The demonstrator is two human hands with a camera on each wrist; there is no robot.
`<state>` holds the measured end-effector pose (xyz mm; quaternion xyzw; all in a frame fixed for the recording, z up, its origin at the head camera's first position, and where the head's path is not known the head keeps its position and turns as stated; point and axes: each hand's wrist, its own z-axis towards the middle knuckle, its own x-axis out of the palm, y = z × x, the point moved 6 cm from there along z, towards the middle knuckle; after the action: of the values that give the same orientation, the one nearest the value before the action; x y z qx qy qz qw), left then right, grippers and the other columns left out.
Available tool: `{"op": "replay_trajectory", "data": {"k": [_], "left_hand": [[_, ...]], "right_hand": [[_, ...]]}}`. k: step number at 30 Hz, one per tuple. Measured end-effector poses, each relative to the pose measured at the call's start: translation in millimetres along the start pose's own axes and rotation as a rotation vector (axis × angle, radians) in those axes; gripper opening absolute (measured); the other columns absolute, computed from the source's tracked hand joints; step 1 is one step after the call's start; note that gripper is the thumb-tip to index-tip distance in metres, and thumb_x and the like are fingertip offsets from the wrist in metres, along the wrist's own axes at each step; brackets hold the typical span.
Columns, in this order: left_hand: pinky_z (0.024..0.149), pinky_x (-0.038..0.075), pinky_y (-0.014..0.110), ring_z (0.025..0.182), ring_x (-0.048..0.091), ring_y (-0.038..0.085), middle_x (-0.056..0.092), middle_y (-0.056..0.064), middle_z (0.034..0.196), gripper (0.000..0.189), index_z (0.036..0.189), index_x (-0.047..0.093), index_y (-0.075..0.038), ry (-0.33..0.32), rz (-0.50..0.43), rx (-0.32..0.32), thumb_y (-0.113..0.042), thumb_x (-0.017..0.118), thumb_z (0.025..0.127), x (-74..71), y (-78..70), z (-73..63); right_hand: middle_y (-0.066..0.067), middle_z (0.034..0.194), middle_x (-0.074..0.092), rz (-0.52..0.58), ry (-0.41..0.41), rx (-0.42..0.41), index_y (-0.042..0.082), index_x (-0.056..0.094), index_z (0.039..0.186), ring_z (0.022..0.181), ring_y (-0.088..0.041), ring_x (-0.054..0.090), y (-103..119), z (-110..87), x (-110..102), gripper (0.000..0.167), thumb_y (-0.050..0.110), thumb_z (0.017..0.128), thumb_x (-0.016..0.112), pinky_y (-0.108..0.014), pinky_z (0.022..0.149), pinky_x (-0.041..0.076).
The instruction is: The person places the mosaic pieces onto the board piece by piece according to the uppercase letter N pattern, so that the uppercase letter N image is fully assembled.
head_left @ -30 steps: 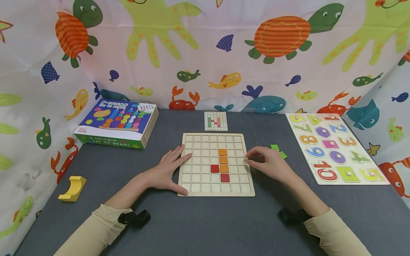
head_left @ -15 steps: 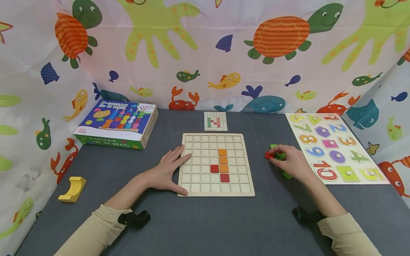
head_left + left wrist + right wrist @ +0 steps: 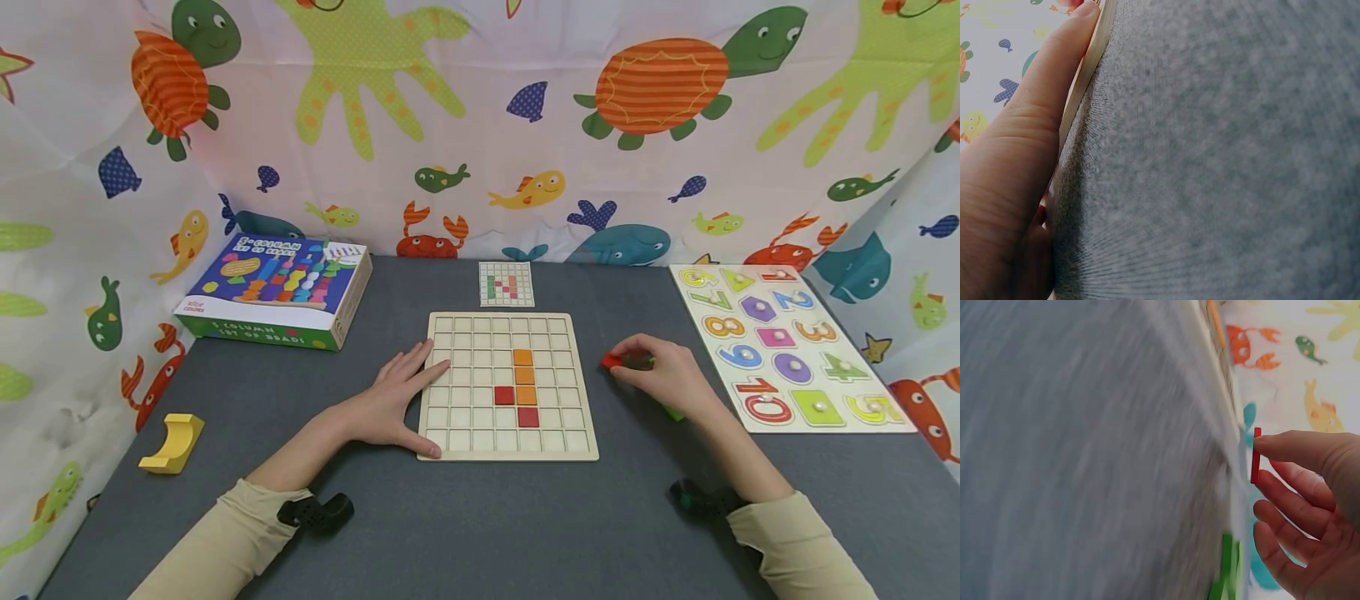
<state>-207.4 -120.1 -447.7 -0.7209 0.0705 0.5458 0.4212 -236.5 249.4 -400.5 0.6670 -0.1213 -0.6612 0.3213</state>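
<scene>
The right hand (image 3: 663, 371) pinches a thin red tile (image 3: 1256, 455) between thumb and fingertip, its other fingers loosely bent. That tile is between the gridded board and the number puzzle, apart from both. The left hand (image 3: 388, 406) is spread, resting at the board's left side, with the thumb at the near corner.

The held tile looks light, stiff and smooth, probably painted wood; it should not break easily but could twist or slip in so narrow a pinch. Opposite edges or the two flat faces, near the middle, seem the best hold. The gridded board (image 3: 480, 419) also looks light and rigid, easily nudged, so its rim is a sensible place to steady it.

On the board, three orange tiles (image 3: 526, 376) form a column; one red square (image 3: 504, 396) sits left of the lowest, another (image 3: 528, 417) just below it. Green tiles (image 3: 1227, 556) lie on the desk (image 3: 480, 533) by the right hand, partly hidden. Farther out are the pattern card (image 3: 506, 285), the number puzzle (image 3: 772, 337), a box (image 3: 273, 287) and a yellow block (image 3: 174, 446).
</scene>
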Motion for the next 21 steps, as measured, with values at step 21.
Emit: {"op": "replay_trajectory", "data": {"k": [21], "left_hand": [[0.115, 0.0, 0.056, 0.148, -0.008, 0.03, -0.007, 0.013, 0.163, 0.121, 0.158, 0.019, -0.015, 0.0, -0.001, -0.011, -0.07, 0.076, 0.066, -0.5, -0.7, -0.5]], "right_hand": [[0.001, 0.091, 0.066, 0.125, 0.181, -0.242, 0.012, 0.07, 0.1, 0.081, -0.016, 0.059, 119.7, 43.0, 94.3, 0.018, 0.014, 0.084, 0.078, -0.031, 0.072, 0.05]]}}
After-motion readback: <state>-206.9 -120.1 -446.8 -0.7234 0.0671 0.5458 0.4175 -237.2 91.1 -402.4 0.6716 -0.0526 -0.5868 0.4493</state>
